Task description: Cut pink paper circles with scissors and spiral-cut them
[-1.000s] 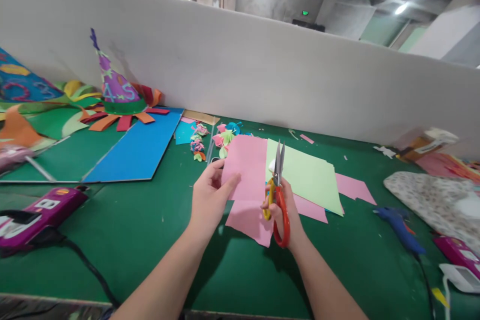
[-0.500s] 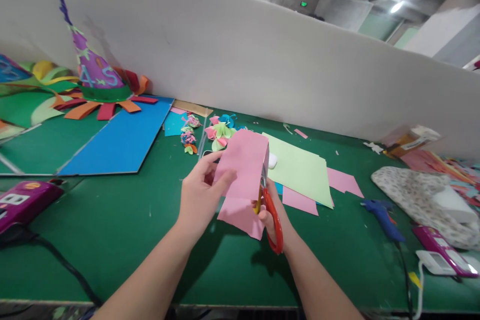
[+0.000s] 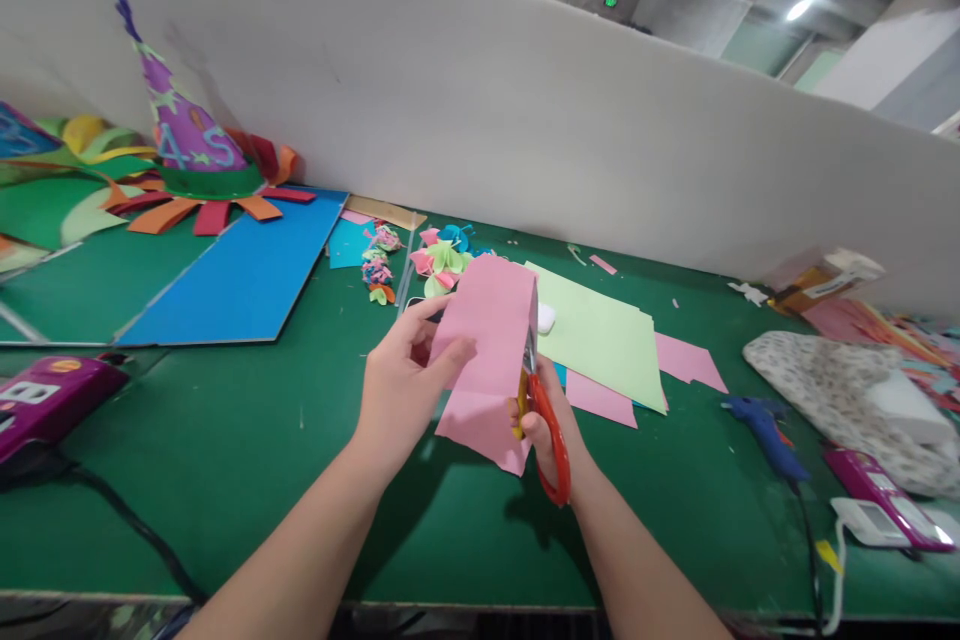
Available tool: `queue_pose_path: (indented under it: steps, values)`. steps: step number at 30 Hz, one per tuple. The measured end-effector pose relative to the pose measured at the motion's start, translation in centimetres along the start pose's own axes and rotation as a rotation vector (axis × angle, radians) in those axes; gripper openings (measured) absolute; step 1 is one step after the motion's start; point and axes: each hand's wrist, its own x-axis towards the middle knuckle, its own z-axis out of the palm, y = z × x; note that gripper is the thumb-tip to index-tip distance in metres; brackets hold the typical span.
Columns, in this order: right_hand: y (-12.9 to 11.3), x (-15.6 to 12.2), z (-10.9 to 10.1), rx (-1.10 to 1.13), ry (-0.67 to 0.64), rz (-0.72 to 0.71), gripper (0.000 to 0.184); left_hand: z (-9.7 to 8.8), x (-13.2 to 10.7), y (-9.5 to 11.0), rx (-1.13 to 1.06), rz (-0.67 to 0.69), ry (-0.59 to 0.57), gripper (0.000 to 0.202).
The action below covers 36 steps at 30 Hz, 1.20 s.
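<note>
The left hand pinches the left side of the pink paper, thumb on top. The right hand is curled around the handles of the scissors. A purple hat stands at the left, then a blue board, paper flowers, light green paper and a blue glue gun. The pink paper hides part of the scissor blades. It is between the hands, above the green table, touching the scissors at its right edge.
</note>
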Motion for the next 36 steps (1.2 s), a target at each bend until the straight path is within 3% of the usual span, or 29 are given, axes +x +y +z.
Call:
queue_pose_path:
  steps: [12,30,33,36]
  values:
    - [-0.1,0.1,0.1,-0.025,-0.012,-0.053,0.080,-1.0,1.0,-0.3,-0.071,0.018,0.049,0.064]
    - [-2.0,-0.6,0.6,-0.112,0.011,0.004,0.076,-2.2,2.3,-0.8,-0.224,0.002,0.186,0.066]
    - [-1.7,-0.6,0.5,-0.089,-0.016,-0.002,0.073,-2.1,2.5,-0.9,-0.334,-0.054,0.215,0.068]
    - [-1.1,-0.6,0.4,-0.068,-0.022,-0.015,0.072,-1.1,2.1,-0.9,-0.556,-0.255,0.134,0.069]
